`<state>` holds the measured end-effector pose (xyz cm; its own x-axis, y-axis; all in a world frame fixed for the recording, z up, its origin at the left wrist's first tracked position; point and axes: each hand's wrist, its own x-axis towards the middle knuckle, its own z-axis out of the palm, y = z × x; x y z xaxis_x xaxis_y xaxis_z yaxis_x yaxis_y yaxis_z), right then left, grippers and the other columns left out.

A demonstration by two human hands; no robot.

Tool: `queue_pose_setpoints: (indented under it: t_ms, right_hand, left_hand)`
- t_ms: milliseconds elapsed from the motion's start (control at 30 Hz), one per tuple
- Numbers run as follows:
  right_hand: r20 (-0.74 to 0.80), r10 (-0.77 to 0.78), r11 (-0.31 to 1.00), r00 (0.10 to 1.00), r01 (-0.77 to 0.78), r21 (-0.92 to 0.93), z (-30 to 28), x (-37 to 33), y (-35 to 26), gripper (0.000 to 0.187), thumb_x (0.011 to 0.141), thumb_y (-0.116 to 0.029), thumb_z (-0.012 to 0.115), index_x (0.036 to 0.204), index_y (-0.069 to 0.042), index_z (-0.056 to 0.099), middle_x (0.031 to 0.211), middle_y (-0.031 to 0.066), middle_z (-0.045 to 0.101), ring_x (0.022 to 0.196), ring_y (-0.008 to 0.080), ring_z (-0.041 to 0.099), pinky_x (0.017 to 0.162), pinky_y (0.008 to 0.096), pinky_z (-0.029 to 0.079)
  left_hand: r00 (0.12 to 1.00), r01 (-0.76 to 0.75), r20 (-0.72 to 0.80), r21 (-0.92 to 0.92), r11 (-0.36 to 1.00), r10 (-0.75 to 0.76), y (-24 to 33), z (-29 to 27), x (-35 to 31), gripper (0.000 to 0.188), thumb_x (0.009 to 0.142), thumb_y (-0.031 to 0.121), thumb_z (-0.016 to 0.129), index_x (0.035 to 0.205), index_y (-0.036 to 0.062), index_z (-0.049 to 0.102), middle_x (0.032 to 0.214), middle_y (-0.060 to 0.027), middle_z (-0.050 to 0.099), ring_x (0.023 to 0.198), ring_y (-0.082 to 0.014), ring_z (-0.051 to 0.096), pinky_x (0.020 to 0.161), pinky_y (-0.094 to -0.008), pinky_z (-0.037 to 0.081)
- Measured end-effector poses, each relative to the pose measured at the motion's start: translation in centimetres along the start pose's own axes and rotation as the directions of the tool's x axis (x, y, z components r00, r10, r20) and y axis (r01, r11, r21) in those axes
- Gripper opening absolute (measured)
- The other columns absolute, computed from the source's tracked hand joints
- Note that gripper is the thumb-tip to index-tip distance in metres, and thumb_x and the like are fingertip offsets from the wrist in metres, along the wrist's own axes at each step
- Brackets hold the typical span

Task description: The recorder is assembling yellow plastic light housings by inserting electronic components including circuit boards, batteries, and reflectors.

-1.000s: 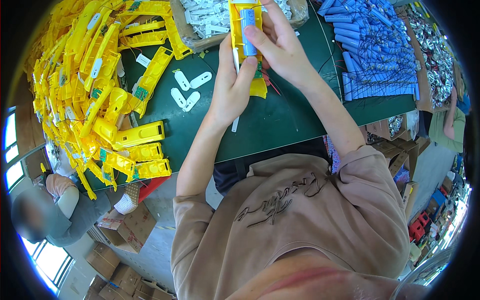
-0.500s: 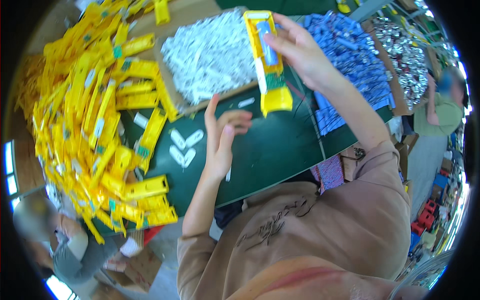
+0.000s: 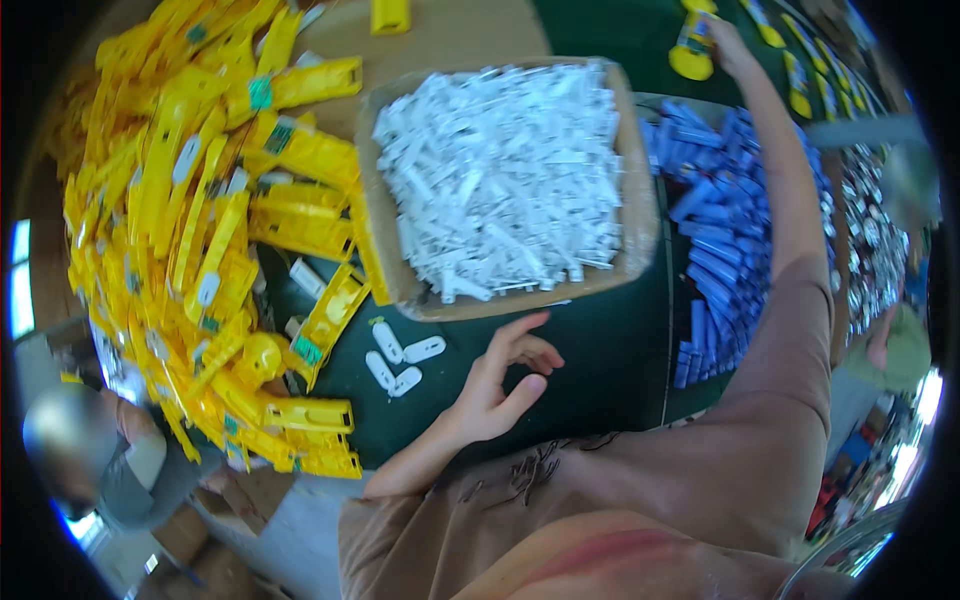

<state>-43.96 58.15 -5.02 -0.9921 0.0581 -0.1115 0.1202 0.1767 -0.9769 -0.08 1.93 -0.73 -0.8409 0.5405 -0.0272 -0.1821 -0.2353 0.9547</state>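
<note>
Currently, right hand (image 3: 730, 48): stretched far out to the upper right, its fingertips at the edge of one yellow casing; too small and blurred to tell whether they grip it or only touch it.
Yellow casing (image 3: 691, 60): at the far end of the green table (image 3: 610, 375), its rounded yellow end toward the wearer; whether it lies flat or is lifted, I cannot tell.
Left hand (image 3: 503, 388): empty, thumb and fingers spread apart and loosely bent, near the wearer's chest and just below the carton.
Carton (image 3: 640, 190): brown, in the middle, heaped with slim white parts (image 3: 500, 180).
White covers (image 3: 425, 349): four oblong ones grouped on the table, left of the left hand and apart from it.
Casing pile (image 3: 160, 210): many yellow shells down the left side, several with green boards showing.
Blue cylinders (image 3: 715, 265): a wired heap right of the carton, partly behind the right forearm.
Far pieces (image 3: 799, 103): yellow-edged, in a row right of the right hand.
Silver parts (image 3: 868, 250): a shiny heap beyond the blue cylinders, at the right.
</note>
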Motion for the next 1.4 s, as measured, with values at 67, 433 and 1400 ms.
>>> queue_pose_setpoints:
  t_ms: [67, 433, 1400]
  right_hand:
    - [0.042, 0.011, 0.922, 0.999, 0.006, -0.388, 11.0, 2.4, 1.3, 0.043, 0.095, -0.042, 0.044, 0.102, -0.003, 0.06, 0.089, 0.0052, 0.062, 0.083, 0.0168, 0.061, 0.075, 0.0326, 0.048]
    - [-0.047, -0.547, 0.233, 0.836, 0.098, -0.967, 7.5, -4.1, -8.4, 0.069, 0.092, -0.058, 0.028, 0.121, -0.002, 0.056, 0.111, 0.0243, 0.06, 0.112, 0.0406, 0.052, 0.095, 0.0427, 0.04]
    - [0.444, -0.51, 0.535, 0.736, 0.676, -0.506, 24.8, -40.3, -20.8, 0.02, 0.092, -0.01, 0.051, 0.106, -0.002, 0.063, 0.091, 0.0031, 0.061, 0.073, 0.0086, 0.052, 0.067, 0.0216, 0.042]
  left_hand:
    - [0.993, 0.045, -0.115, 0.046, 0.998, -0.039, 0.7, 0.1, -1.6, 0.057, 0.092, 0.024, 0.049, 0.138, -0.0028, 0.026, 0.102, -0.0167, 0.059, 0.09, -0.0214, 0.058, 0.083, -0.0341, 0.046]
    - [0.895, 0.083, -0.307, 0.827, 0.555, 0.324, 10.4, -1.5, -3.5, 0.037, 0.076, -0.005, 0.06, 0.113, 0.0029, 0.058, 0.095, -0.0102, 0.063, 0.075, -0.0222, 0.062, 0.068, -0.0317, 0.05]
    - [0.962, 0.223, -0.106, 0.841, -0.494, 0.253, 9.3, -19.0, 2.3, 0.044, 0.084, 0.004, 0.054, 0.126, 0.0091, 0.046, 0.123, -0.0099, 0.051, 0.109, -0.0285, 0.054, 0.086, -0.0387, 0.049]
